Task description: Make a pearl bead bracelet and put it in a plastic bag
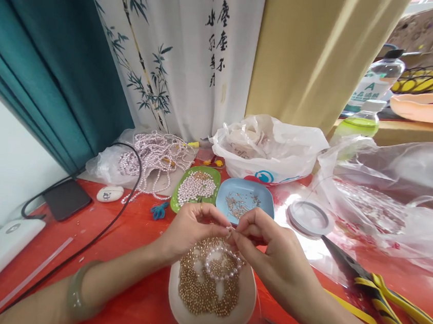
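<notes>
From the head camera, the left hand (pixel 190 226) and right hand (pixel 269 245) meet fingertip to fingertip, both pinching the ends of a small loop of pale pink pearl beads (pixel 223 263). The loop hangs just over the white dish of tiny gold beads (pixel 211 306). I think it helps to keep both pinches tight and stay over the dish, so dropped beads land inside.

A loop of pale pink pearl beads (pixel 224 264), strung into a bracelet-sized ring, hangs from pinched fingertips at its far end. It droops over a white dish (pixel 248 309) heaped with small gold beads (pixel 199 289), near the table's front centre.
</notes>
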Available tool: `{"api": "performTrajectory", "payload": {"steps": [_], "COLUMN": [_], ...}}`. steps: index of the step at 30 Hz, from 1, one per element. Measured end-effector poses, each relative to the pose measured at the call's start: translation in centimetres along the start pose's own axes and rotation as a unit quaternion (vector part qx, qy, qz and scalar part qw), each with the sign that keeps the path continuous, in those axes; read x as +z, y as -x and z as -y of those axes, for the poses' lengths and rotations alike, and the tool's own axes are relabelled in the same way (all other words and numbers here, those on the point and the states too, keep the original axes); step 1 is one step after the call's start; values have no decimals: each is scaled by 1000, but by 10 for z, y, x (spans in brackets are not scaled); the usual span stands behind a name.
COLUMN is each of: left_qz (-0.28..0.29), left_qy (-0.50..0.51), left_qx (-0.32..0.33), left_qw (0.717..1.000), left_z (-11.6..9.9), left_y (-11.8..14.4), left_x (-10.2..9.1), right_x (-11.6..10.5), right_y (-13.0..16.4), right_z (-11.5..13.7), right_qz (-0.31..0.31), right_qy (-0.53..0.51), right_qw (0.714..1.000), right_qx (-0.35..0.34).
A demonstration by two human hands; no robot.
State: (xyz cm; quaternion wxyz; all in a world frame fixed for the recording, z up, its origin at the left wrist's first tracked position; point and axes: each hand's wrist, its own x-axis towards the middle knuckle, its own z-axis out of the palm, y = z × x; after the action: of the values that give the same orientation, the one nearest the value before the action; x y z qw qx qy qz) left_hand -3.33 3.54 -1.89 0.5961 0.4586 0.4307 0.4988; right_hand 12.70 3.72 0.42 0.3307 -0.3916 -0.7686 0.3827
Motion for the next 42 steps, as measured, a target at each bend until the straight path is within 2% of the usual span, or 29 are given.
{"api": "performTrajectory", "payload": {"steps": [12, 19, 22, 26, 28, 35, 40, 42], "left_qz": [2, 49, 65, 62, 69, 88, 83, 78], "left_qy": [-5, 49, 81, 113, 122, 132, 120, 114], "left_qx": [3, -14, -41, -59, -70, -86, -63, -63], "left_qw": [1000, 997, 994, 990, 988, 984, 987, 988], "left_z": [1, 2, 2, 2, 1, -1, 1, 2], "left_y": [0, -2, -2, 0, 1, 3, 1, 1], "left_x": [0, -4, -4, -2, 0, 0, -3, -3], "right_x": [3, 5, 5, 8, 9, 11, 8, 6], "right_y": [1, 1, 3, 5, 6, 8, 5, 4], "right_z": [-3, -2, 0, -2, -4, -2, -3, -3], "right_qz": [5, 18, 24, 46, 49, 18, 76, 87], "right_qy": [-6, -14, -50, -195, -236, -220, -278, -270], "right_qw": [1000, 1000, 998, 980, 970, 975, 955, 957], "right_qx": [2, -21, -19, 19, 27, 27, 67, 61]}}
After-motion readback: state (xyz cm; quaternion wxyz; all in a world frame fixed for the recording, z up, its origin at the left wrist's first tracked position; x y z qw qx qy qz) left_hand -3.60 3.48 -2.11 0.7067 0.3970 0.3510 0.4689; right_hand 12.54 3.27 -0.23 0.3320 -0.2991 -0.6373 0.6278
